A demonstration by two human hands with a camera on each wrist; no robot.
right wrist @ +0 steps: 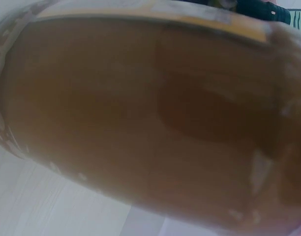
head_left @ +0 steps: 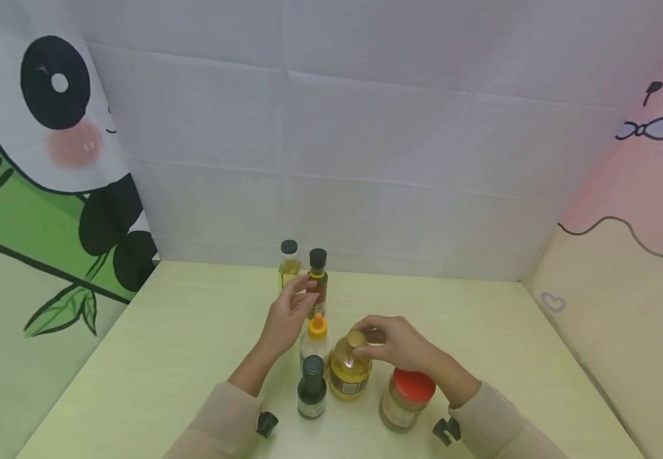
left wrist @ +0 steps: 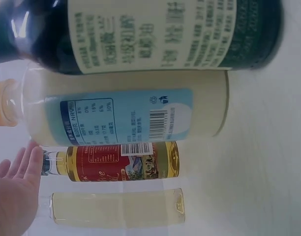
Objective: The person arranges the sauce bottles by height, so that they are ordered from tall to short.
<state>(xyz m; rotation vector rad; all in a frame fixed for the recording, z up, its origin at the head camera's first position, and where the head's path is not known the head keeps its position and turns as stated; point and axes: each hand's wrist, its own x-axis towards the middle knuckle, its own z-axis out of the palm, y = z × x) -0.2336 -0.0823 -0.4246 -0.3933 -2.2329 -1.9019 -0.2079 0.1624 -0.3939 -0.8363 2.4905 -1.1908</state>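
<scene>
My right hand (head_left: 397, 341) pinches the gold cap of a round, yellow oil bottle (head_left: 350, 370) that stands upright. Farther back, my left hand (head_left: 285, 319) has its fingers extended beside the neck of a red-labelled bottle (head_left: 321, 292) with a black cap; whether they touch it I cannot tell. In the left wrist view, that hand (left wrist: 15, 196) is spread near the same red-labelled bottle (left wrist: 106, 164). A clear bottle of pale yellow liquid (head_left: 289, 271) stands behind it. Between my arms are a squeeze bottle (head_left: 315, 347) with a yellow-orange top and a dark green bottle (head_left: 311, 395).
A red-lidded jar (head_left: 400, 405) stands under my right forearm; its brown side (right wrist: 140, 113) fills most of the right wrist view. The pale table (head_left: 194, 338) meets a white cloth backdrop (head_left: 366, 210), with printed cartoon panels at both sides.
</scene>
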